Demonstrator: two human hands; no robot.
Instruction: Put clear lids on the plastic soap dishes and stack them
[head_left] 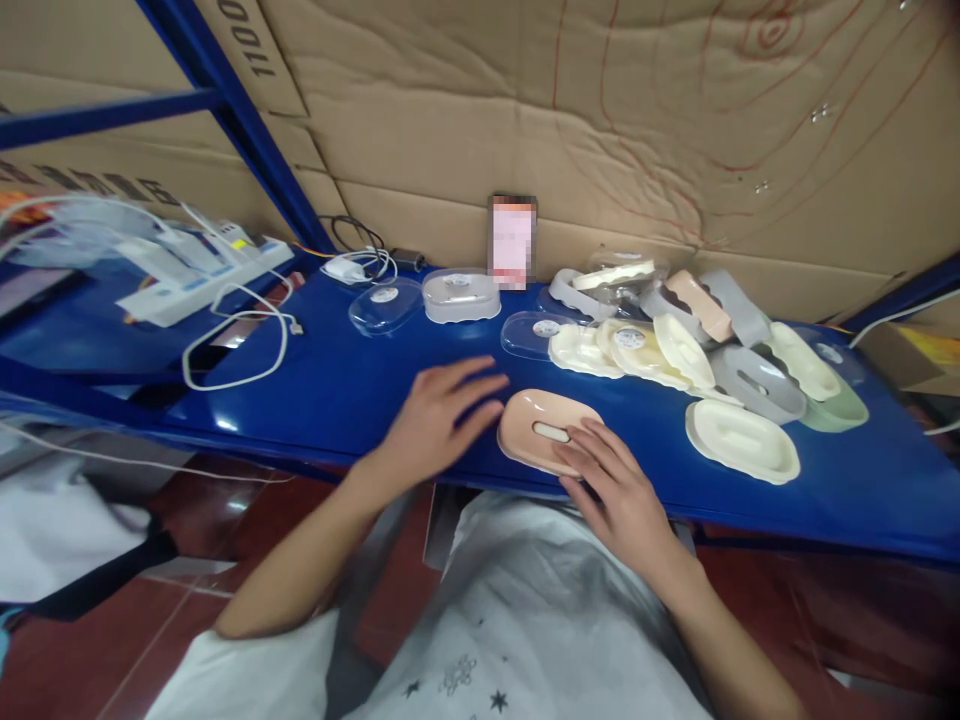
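Observation:
A peach-coloured oval soap dish with a pale slot in its middle lies near the front edge of the blue table. My right hand grips its right end, fingers over the rim and thumb at the near side. To the left of the dish, my left hand hovers with fingers spread and nothing in them; its fingertips come close to the dish's left rim. A cream soap dish lies apart on the right.
Behind the right hand is a pile of cream, grey, peach and green dish parts. A clear lid and a lidded grey dish stand at the back, near a phone. A power strip with white cables occupies the left.

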